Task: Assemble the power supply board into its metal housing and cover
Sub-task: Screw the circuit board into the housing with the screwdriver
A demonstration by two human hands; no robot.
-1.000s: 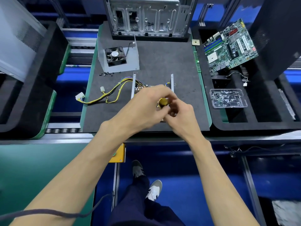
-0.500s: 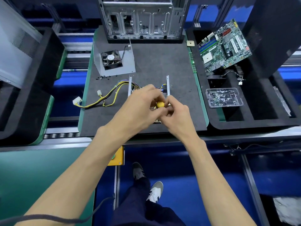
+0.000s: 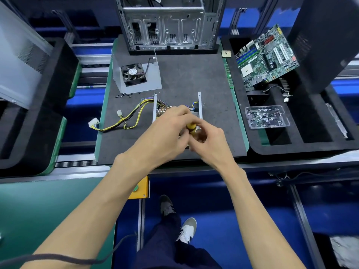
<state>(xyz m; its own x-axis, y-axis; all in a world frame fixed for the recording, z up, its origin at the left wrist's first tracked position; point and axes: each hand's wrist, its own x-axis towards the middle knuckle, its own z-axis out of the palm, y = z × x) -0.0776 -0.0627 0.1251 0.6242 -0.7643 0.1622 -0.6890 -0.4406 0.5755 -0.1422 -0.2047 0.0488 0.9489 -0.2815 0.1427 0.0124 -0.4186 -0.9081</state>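
Mid-frame: both hands, left hand (image 3: 165, 133) and right hand (image 3: 208, 141), clamping fingers on yellow screwdriver (image 3: 191, 127) over power supply board (image 3: 165, 111) inside metal housing (image 3: 199, 105). Risking tip slipping, gouging board.

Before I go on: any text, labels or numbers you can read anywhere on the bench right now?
None can be read.
Fan hub sticker: round label, print too small.
Motherboard: markings too small and blurred.
Screwdriver handle, held in both hands: no text visible.
Clear screw tray: no label visible.

Yellow-black screwdriver handle (image 3: 191, 127); green motherboard (image 3: 266, 59).
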